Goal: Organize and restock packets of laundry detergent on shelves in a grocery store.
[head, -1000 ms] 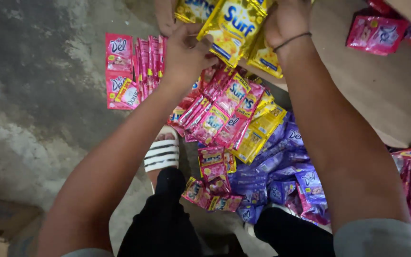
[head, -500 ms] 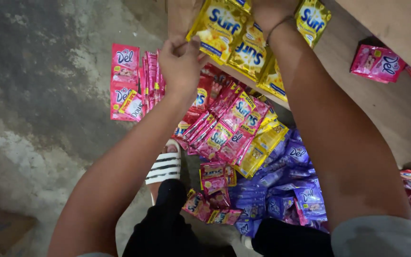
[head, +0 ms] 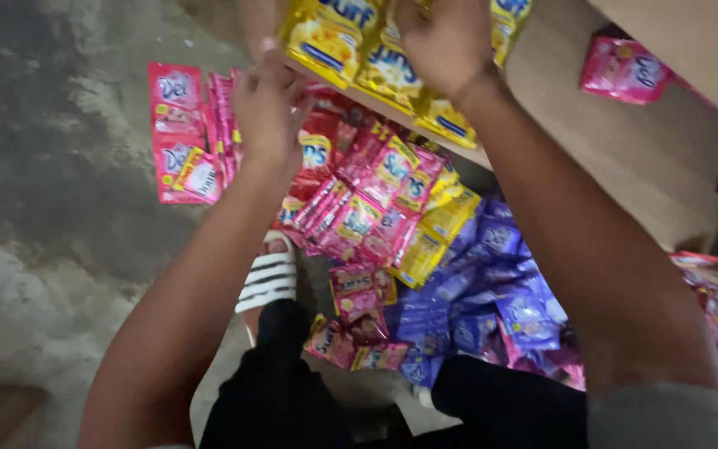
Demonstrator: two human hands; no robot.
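So from my feed, the right hand point(head: 450, 41) is clamped on a strip of yellow sachets point(head: 392, 62) up at the top edge of the brown board point(head: 625, 166). The left hand point(head: 268, 108) is curled beside it with the fingers drawn in, touching the yellow strip's left end and the pink sachets point(head: 367, 208) under it; can't tell if it actually grips anything. Purple sachets point(head: 492, 291) are piled lower down, and a striped sandal point(head: 269, 283) sits on the concrete floor point(head: 43, 166).
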